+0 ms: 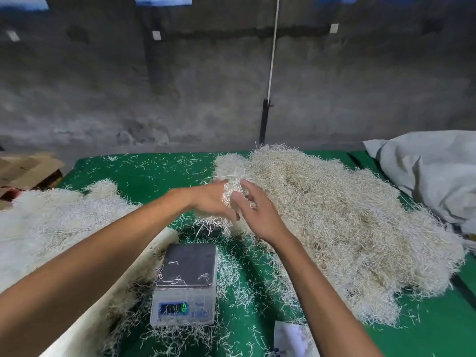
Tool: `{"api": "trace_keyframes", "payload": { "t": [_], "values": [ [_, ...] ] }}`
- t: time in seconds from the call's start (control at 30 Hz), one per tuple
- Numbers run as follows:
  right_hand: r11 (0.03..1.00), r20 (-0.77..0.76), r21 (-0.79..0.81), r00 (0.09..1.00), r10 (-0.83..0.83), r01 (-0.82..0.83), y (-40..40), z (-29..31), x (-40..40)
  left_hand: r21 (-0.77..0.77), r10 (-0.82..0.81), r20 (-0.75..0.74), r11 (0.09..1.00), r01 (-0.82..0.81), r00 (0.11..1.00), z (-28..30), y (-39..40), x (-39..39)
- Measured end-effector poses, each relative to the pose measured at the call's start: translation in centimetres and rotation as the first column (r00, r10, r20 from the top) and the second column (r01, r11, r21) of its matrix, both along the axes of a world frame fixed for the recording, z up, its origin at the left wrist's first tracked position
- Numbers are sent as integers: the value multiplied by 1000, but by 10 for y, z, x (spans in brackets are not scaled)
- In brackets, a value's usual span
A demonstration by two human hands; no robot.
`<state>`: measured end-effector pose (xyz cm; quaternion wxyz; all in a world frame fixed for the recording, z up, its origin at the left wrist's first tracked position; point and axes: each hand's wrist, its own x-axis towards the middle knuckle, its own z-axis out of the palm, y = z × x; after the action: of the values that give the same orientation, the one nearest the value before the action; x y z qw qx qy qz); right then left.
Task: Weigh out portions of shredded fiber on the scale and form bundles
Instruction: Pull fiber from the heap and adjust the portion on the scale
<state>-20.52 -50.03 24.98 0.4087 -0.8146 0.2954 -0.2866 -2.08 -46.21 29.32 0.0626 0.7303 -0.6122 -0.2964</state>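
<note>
Nearest me sits the scale [186, 282], nearly bare. Beyond it, both my hands, left [211, 199] and right [257, 212], cup a fiber clump [231, 191] with curled fingers.

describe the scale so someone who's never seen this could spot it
On the green table cover, look near the front edge, below both hands. The small grey digital scale sits there: the only hard, boxy thing among loose pale fiber, with a dark platform and lit display.

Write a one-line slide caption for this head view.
Both hands gather a clump of shredded fiber above the bare scale.
</note>
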Motion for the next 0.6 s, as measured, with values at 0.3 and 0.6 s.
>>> {"api": "trace_keyframes", "payload": {
  "t": [0.3,0.6],
  "values": [
    [820,157,562,960,-233,107,65,-55,64,-175,440,-514,787,-592,736,-52,92,65],
    [887,-97,406,976,-195,218,90,-111,132,90,434,-816,748,-658,381,-153,152,126]
  ]
}}
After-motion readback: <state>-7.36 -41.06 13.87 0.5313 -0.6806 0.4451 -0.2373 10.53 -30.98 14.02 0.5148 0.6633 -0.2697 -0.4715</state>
